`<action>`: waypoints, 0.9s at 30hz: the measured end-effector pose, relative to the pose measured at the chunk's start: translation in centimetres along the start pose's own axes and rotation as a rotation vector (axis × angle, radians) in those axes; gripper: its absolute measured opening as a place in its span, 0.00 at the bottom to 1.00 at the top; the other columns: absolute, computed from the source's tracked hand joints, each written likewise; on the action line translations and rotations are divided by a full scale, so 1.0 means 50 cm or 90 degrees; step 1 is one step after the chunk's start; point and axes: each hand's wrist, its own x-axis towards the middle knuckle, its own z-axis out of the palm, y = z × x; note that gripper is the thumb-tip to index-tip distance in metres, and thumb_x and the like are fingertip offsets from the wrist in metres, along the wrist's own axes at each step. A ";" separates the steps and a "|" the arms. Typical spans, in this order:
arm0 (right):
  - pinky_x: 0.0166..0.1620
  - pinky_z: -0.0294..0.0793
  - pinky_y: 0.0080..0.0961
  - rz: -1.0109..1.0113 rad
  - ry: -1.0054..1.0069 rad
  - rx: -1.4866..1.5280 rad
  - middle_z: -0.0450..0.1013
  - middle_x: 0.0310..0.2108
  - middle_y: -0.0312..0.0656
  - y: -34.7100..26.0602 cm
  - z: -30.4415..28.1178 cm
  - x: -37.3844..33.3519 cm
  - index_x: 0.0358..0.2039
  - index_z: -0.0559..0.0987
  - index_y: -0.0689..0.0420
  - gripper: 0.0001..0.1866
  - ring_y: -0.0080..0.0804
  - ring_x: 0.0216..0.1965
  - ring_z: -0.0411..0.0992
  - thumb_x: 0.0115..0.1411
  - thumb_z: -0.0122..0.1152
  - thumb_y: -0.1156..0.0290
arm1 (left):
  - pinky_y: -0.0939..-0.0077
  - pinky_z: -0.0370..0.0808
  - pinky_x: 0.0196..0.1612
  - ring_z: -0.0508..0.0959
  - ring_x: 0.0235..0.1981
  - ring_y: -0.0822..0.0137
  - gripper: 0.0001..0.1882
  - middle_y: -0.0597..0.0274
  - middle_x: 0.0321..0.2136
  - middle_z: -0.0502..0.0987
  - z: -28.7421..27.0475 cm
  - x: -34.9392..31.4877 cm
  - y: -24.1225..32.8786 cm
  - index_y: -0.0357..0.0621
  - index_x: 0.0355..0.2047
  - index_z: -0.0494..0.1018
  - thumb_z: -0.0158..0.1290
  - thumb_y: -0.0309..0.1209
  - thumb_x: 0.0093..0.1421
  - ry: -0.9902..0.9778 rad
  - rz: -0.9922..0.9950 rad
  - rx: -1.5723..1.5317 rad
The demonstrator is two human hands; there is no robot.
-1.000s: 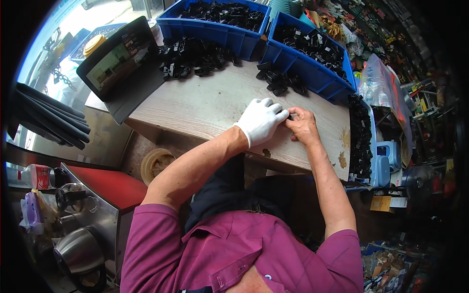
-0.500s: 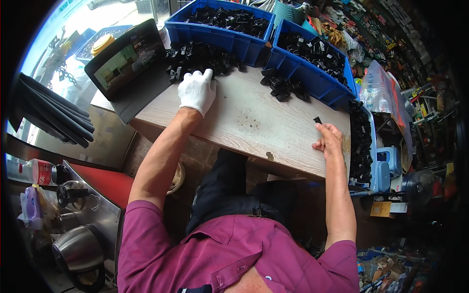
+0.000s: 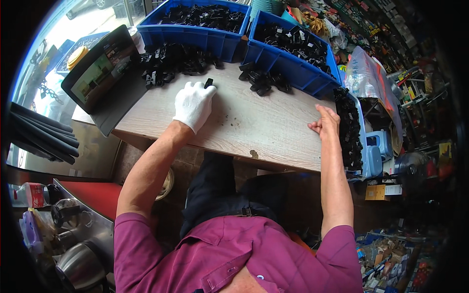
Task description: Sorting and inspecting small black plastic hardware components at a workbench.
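My left hand (image 3: 194, 105), in a white knit glove, is over the left part of the table. Between its thumb and fingertips it pinches a small black plastic piece (image 3: 209, 83). Just beyond it lies a heap of similar black pieces (image 3: 181, 58). My bare right hand (image 3: 327, 122) hovers near the table's right end, beside a long tray of black pieces (image 3: 348, 129). Its fingers are apart and partly bent, and no piece shows in them. A smaller cluster of black pieces (image 3: 264, 80) lies between the hands, farther back.
Two blue bins (image 3: 193, 36) (image 3: 288, 61) filled with black pieces stand along the back of the pale wooden table (image 3: 244, 132). A tablet in a dark case (image 3: 100, 73) leans at the left. A metal kettle (image 3: 80, 266) is at the lower left.
My left hand has drawn back from the heap with a black piece in its fingertips. The black piece that was in my right hand no longer shows there. The whole view has shifted slightly.
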 end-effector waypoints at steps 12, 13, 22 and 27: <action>0.22 0.80 0.29 0.014 -0.053 -0.109 0.70 0.21 0.33 -0.028 0.187 0.005 0.40 0.84 0.56 0.15 0.21 0.14 0.64 0.59 0.74 0.60 | 0.59 0.77 0.29 0.80 0.33 0.53 0.06 0.56 0.28 0.79 -0.004 0.000 0.019 0.51 0.35 0.80 0.56 0.25 0.58 -0.022 0.024 -0.016; 0.22 0.80 0.29 0.014 -0.053 -0.109 0.70 0.21 0.33 -0.029 0.194 0.006 0.40 0.84 0.56 0.15 0.21 0.14 0.64 0.59 0.74 0.60 | 0.59 0.77 0.29 0.79 0.33 0.53 0.06 0.56 0.28 0.79 -0.005 0.003 0.022 0.51 0.35 0.79 0.56 0.26 0.59 -0.025 0.024 -0.021; 0.20 0.80 0.28 -0.001 -0.097 -0.082 0.73 0.21 0.36 -0.021 0.183 -0.004 0.37 0.83 0.61 0.13 0.21 0.12 0.64 0.58 0.72 0.65 | 0.57 0.78 0.30 0.79 0.34 0.51 0.05 0.55 0.31 0.78 -0.007 0.017 0.022 0.49 0.38 0.79 0.58 0.31 0.61 0.016 0.026 -0.092; 0.20 0.79 0.26 0.014 -0.124 -0.112 0.71 0.18 0.33 -0.013 0.170 -0.053 0.35 0.81 0.59 0.12 0.19 0.11 0.64 0.58 0.74 0.65 | 0.56 0.79 0.33 0.79 0.36 0.51 0.05 0.57 0.32 0.79 0.014 0.032 0.016 0.49 0.38 0.78 0.57 0.30 0.61 0.025 0.016 -0.111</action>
